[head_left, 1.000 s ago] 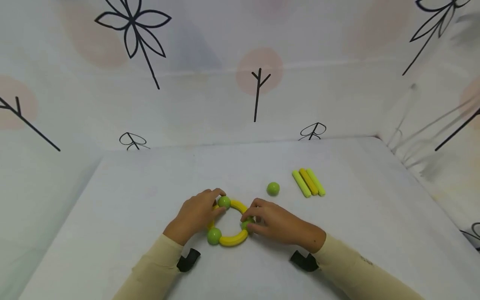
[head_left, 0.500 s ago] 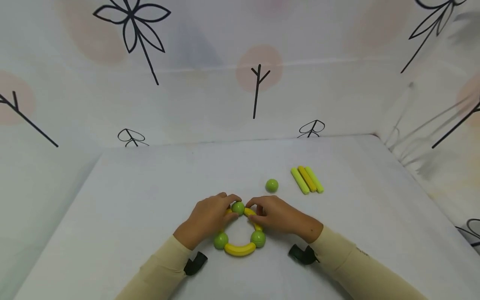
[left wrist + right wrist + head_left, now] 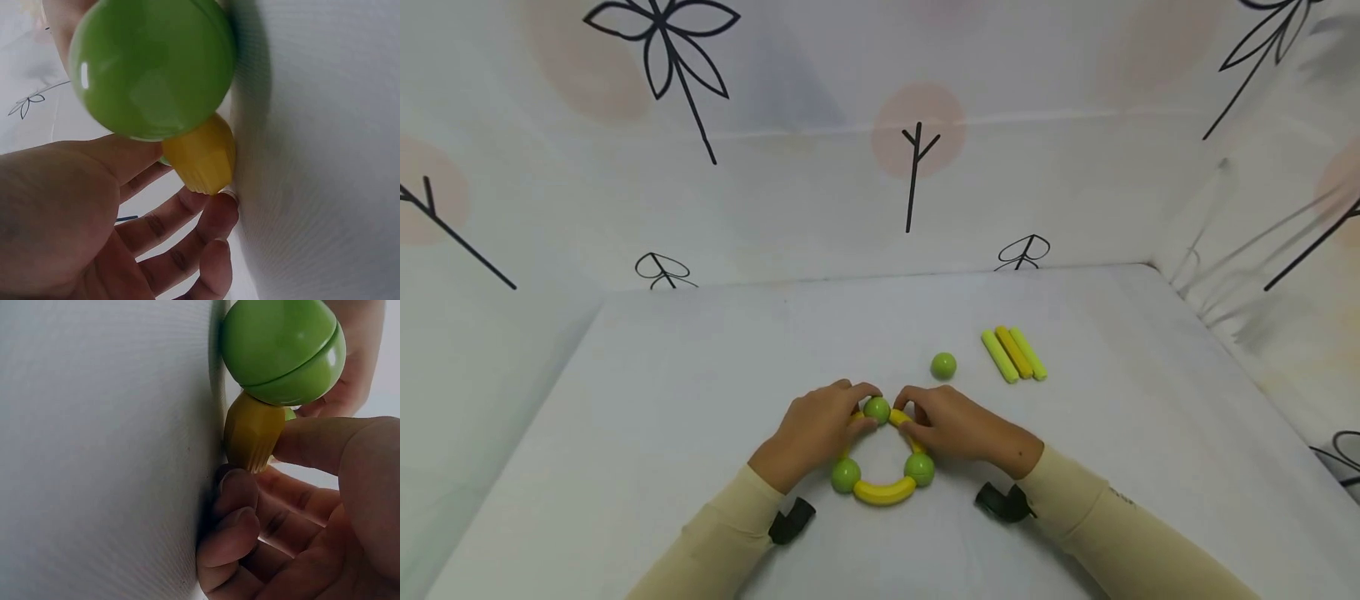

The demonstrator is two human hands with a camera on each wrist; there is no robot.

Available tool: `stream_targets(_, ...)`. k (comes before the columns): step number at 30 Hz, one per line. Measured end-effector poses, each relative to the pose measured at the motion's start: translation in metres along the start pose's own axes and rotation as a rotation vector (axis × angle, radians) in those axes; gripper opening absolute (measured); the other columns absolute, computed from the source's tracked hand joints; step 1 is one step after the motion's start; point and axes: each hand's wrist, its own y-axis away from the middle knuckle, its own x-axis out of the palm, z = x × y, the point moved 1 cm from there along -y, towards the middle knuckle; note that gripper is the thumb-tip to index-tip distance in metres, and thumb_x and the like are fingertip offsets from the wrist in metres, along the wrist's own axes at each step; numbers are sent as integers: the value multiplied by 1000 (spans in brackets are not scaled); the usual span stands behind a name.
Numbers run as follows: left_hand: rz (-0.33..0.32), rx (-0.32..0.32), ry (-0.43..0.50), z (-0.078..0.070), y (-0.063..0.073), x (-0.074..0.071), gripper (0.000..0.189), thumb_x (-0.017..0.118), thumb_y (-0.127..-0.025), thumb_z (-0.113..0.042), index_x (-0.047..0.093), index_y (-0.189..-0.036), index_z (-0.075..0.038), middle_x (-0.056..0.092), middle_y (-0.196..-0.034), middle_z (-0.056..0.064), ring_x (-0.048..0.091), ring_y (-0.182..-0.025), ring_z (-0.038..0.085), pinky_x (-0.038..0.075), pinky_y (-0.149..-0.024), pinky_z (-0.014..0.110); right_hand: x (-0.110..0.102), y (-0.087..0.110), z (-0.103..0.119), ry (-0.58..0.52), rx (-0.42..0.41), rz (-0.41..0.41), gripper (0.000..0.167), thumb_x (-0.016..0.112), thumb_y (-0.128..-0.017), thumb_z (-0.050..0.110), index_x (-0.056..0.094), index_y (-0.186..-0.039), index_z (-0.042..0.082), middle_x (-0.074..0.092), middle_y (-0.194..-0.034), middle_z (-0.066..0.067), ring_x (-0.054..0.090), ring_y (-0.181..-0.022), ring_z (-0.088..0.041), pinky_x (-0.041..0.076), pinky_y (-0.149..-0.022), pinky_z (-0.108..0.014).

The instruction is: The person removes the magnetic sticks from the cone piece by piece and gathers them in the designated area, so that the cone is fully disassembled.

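Note:
A ring of green balls and yellow curved sticks lies on the white surface. My left hand (image 3: pixel 816 432) pinches its top green ball (image 3: pixel 877 409) between thumb and fingers, and its other fingers curl about the left yellow curved stick (image 3: pixel 203 156). On the opposite side, my right hand (image 3: pixel 958 423) grips the right yellow curved stick (image 3: pixel 900 418), thumb on the inner side. Nearest me are the lower left green ball (image 3: pixel 846 476) and the lower right green ball (image 3: pixel 919 469), joined by the bottom curved stick (image 3: pixel 884 492). The hands partly hide both side sticks.
Beyond the right hand sits a loose green ball (image 3: pixel 943 366). To its right, a yellow straight stick (image 3: pixel 1014 352) lies between two lime sticks, the left lime stick (image 3: pixel 1000 357) and the right lime stick (image 3: pixel 1028 353). A patterned white cloth (image 3: pixel 797 200) rises behind the table.
The ring has shifted right with my left hand on its top ball. My right hand has left the right-hand ball and now grips the curved stick above it.

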Motion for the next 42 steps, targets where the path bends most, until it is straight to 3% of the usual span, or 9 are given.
stream_targets(7, -36, -81, -16, 9, -4, -4, 36, 73, -92, -32, 65, -125, -20, 65, -91, -3, 54, -70, 11, 46, -61, 28, -2, 0, -3, 0, 40, -22, 20, 63, -96, 12, 62, -116, 9, 56, -66, 2, 50, -55, -8, 43, -51, -22)
stream_targets(11, -43, -126, -8, 16, -7, -8, 37, 73, -92, -32, 65, -126, -18, 65, -93, -1, 53, -68, 13, 44, -57, 28, -2, -1, -7, -16, 67, -44, 26, 61, -96, 12, 59, -122, 9, 56, -63, 2, 49, -53, -9, 41, -50, -22)
stream_targets(18, -46, -203, 24, 34, -10, -15, 37, 70, -95, -34, 64, -127, -16, 63, -84, 0, 53, -64, 13, 42, -53, 26, -4, -1, -13, -39, 114, -76, 26, 62, -97, 14, 61, -123, 12, 55, -62, 1, 47, -52, -10, 39, -50, -23)
stream_targets(26, -54, -269, 49, 59, -10, -24, 40, 64, -98, -37, 61, -131, -16, 66, -89, 4, 56, -68, 16, 43, -56, 27, -7, 1, -10, -21, 14, -24, 31, 56, -99, 13, 61, -130, 11, 55, -69, 4, 45, -56, -7, 38, -52, -20)
stream_targets(32, -75, -272, 95, 66, -11, -27, 44, 62, -100, -32, 56, -138, -10, 65, -91, 8, 56, -72, 18, 46, -61, 29, -11, 4, -3, 108, -118, 30, 31, 61, -96, 6, 67, -126, 10, 66, -102, 7, 51, -80, -7, 45, -71, -21)
stream_targets(37, -54, -274, 174, 66, -14, -22, 53, 61, -101, -29, 45, -147, -10, 66, -104, 11, 58, -80, 19, 49, -70, 31, -10, 8, -2, 150, -107, 31, 28, 68, -93, 8, 69, -121, 9, 65, -98, 7, 55, -81, -8, 48, -73, -21)
stream_targets(42, -57, -226, 261, 58, -17, -20, 60, 62, -100, -28, 36, -153, -16, 58, -128, 13, 60, -95, 23, 53, -82, 38, -11, 13, -3, 215, -71, -12, 25, 75, -90, 15, 70, -114, 11, 67, -96, 8, 56, -81, -4, 50, -76, -22)
